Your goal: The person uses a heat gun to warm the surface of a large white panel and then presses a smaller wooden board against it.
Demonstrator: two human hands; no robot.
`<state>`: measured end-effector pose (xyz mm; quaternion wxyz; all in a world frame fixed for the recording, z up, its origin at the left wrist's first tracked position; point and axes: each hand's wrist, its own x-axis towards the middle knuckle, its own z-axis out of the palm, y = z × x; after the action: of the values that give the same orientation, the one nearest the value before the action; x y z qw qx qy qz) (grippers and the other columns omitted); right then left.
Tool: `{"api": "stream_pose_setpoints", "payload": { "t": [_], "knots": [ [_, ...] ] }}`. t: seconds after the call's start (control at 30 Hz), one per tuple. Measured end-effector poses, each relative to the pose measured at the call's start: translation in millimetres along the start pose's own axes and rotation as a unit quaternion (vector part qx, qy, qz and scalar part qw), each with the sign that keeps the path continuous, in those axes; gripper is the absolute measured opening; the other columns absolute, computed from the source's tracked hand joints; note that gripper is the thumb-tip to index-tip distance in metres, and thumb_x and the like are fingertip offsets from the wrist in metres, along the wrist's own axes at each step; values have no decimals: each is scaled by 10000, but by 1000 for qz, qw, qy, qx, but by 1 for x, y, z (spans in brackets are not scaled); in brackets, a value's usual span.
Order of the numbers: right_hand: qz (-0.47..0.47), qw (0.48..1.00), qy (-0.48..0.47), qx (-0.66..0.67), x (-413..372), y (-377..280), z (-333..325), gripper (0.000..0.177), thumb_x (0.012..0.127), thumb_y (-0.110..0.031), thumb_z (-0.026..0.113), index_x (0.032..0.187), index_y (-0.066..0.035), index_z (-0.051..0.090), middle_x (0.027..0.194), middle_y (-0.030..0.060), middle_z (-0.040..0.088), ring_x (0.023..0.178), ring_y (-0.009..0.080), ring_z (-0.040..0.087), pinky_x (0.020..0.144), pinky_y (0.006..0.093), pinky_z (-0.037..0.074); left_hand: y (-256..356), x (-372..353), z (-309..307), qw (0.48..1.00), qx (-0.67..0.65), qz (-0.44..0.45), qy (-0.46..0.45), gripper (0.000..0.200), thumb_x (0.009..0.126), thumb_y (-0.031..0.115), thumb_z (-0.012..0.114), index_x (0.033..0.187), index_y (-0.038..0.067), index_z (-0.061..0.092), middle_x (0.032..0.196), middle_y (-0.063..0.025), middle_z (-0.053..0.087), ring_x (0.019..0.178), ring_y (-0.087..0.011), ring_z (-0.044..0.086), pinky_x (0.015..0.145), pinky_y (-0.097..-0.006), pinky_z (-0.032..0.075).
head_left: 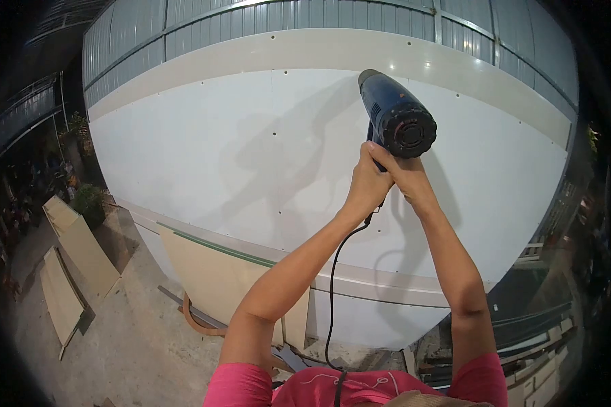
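A blue heat gun (388,102) with a black vented rear cap is raised in front of a large white panel (204,156). Its metal nozzle points up at the beige strip (319,54) along the panel's top edge. My left hand (369,178) is wrapped around the handle just under the body. From the other side my right hand (413,182) closes on the same handle, pressed against the left; the palms and most of the handle are hidden. A black power cord (332,292) hangs from the grip down toward my pink shirt.
Beige boards (210,264) lean against the panel's lower left. More boards (85,247) stand on the concrete floor (149,346) farther left. Stacked strips (536,366) lie at the lower right. Corrugated metal sheeting (332,17) rises behind the panel.
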<state>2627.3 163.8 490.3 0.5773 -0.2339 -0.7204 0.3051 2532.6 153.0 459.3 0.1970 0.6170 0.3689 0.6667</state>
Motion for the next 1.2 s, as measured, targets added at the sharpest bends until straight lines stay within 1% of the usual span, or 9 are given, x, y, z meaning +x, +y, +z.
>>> {"api": "stream_pose_setpoints", "payload": {
  "t": [0.1, 0.17, 0.23, 0.4, 0.77, 0.83, 1.0, 1.07, 1.2],
  "knots": [
    [15, 1000, -17, 2, -3, -6, -1, 481, 736, -363, 709, 1006, 21, 605, 910, 99, 632, 863, 163, 576, 759, 298, 452, 3, 0, -2, 999, 2, -41, -15, 380, 744, 155, 624, 1002, 16, 383, 816, -190, 580, 723, -288, 592, 643, -366, 464],
    [19, 1000, -18, 6, -4, -6, -2, 478, 739, -362, 707, 1012, 17, 606, 913, 97, 632, 869, 158, 575, 754, 297, 453, -1, 1, -1, 1000, -1, -22, -10, 381, 742, 151, 626, 1001, 14, 383, 834, -192, 579, 747, -290, 593, 658, -369, 465],
    [29, 997, -65, 16, -4, -5, -4, 616, 752, -406, 706, 1151, 16, 503, 1032, 90, 556, 980, 152, 505, 872, 284, 389, -7, 2, 1, 1000, -4, -4, -4, 382, 739, 147, 629, 999, 12, 384, 853, -194, 578, 771, -293, 595, 674, -372, 465],
    [58, 996, -59, 16, -12, -17, -4, 622, 750, -416, 707, 1154, 10, 500, 1043, 91, 551, 1002, 156, 498, 892, 286, 378, -8, 0, 2, 999, 14, 43, 11, 385, 742, 148, 637, 993, 2, 384, 874, -199, 575, 797, -290, 590, 699, -369, 464],
    [47, 990, -116, 62, -3, 6, -28, 624, 755, -449, 701, 1128, 14, 512, 1044, 101, 556, 999, 174, 511, 889, 294, 388, -9, 1, 14, 1000, 0, 13, 17, 364, 745, 112, 635, 992, -15, 401, 820, -146, 564, 734, -228, 575, 645, -333, 467],
    [91, 983, -161, 0, -1, 7, -35, 770, 753, -471, 690, 1266, 25, 403, 1135, 152, 551, 951, 198, 570, 768, 311, 473, -8, 2, 16, 1000, -18, 5, 15, 368, 749, 64, 605, 1048, -19, 407, 815, -112, 555, 716, -174, 562, 612, -294, 466],
    [-5, 990, -140, 36, -15, 17, -42, 863, 796, -520, 616, 1343, 62, 289, 1165, 208, 509, 989, 249, 569, 802, 327, 477, 15, -4, 24, 995, -90, 3, 34, 367, 767, 74, 601, 1085, 12, 428, 836, -58, 547, 709, -118, 551, 610, -262, 475],
    [-19, 990, -128, 56, -26, 27, -43, 890, 811, -537, 584, 1362, 71, 237, 1209, 228, 473, 1063, 289, 544, 863, 353, 464, 20, -6, 27, 993, -98, -6, 67, 338, 761, 83, 610, 1056, 23, 455, 864, -58, 557, 717, -118, 567, 596, -261, 478],
    [19, 984, -142, 108, -49, 39, -52, 943, 791, -593, 572, 1352, 85, 232, 1229, 235, 460, 1143, 312, 494, 929, 370, 429, 23, -14, 28, 997, -62, -13, 43, 213, 763, 152, 631, 903, 30, 527, 702, -21, 548, 585, -103, 537, 543, -238, 438]
  ]
}}
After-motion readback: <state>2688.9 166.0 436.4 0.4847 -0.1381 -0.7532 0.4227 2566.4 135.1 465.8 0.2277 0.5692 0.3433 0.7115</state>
